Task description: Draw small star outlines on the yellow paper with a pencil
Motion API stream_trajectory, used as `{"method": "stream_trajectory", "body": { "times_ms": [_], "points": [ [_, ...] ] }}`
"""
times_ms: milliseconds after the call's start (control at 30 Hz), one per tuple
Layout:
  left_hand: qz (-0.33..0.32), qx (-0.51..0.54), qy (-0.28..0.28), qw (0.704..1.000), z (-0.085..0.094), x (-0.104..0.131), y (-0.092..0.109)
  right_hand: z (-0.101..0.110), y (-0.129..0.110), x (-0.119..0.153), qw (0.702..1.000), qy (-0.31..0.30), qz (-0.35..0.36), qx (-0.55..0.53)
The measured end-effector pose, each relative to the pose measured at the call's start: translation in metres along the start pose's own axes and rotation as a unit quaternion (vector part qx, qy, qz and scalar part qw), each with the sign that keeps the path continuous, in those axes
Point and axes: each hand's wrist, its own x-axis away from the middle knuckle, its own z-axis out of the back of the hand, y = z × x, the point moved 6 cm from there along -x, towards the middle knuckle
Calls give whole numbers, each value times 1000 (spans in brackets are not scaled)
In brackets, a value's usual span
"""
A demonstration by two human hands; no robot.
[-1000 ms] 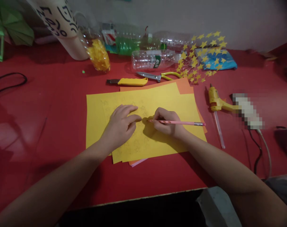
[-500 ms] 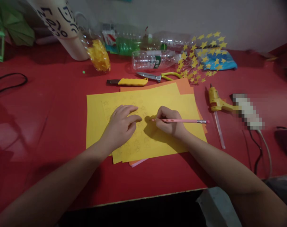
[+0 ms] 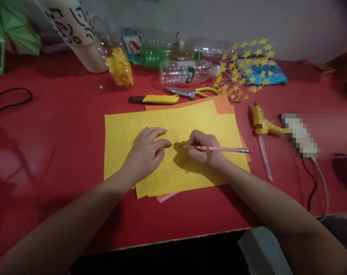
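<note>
Yellow paper sheets (image 3: 196,175) lie stacked on the red table, with faint star outlines pencilled over their left and middle parts. Orange paper (image 3: 226,104) shows at the stack's upper right edge. My right hand (image 3: 206,149) grips a pink pencil (image 3: 227,149), its point close to the paper and its eraser end toward the right. Whether the tip touches is too small to tell. Resting on the left part of the top sheet, my left hand (image 3: 147,151) has its fingers apart and holds nothing; it covers some of the drawn stars.
Behind the paper lie a yellow box cutter (image 3: 162,99) and scissors (image 3: 196,93). Clear plastic bottles (image 3: 187,72), yellow star cutouts (image 3: 242,76) and a tall tumbler (image 3: 84,49) stand or lie farther back. A yellow glue gun (image 3: 260,120) is at the right, near a power strip (image 3: 301,135).
The pencil's eraser end has dipped slightly toward me, and its tip has shifted a touch. My left hand has stayed in place.
</note>
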Motion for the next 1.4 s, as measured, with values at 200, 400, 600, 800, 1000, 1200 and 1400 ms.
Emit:
{"method": "stream_trajectory", "body": {
  "times_ms": [200,400,600,800,1000,1200,1400],
  "points": [
    [0,-3,1,1000,0,0,0,-2,-3,1,1000,-27,1,5],
    [-1,0,4,1000,0,0,0,-4,-5,3,998,-44,38,17],
    [-2,-4,3,1000,1,0,0,-8,-7,3,995,-74,64,16],
    [0,1,3,1000,0,0,-1,-9,-9,3,994,-89,60,30],
    [0,-8,-3,1000,0,0,0,-8,-8,2,994,-89,65,8],
    [-7,-21,-6,1000,0,0,0,-3,0,-5,996,-34,9,-84],
    [-15,-50,-28,998,-4,0,4,-3,6,-9,988,7,-7,-155]
  ]
}}
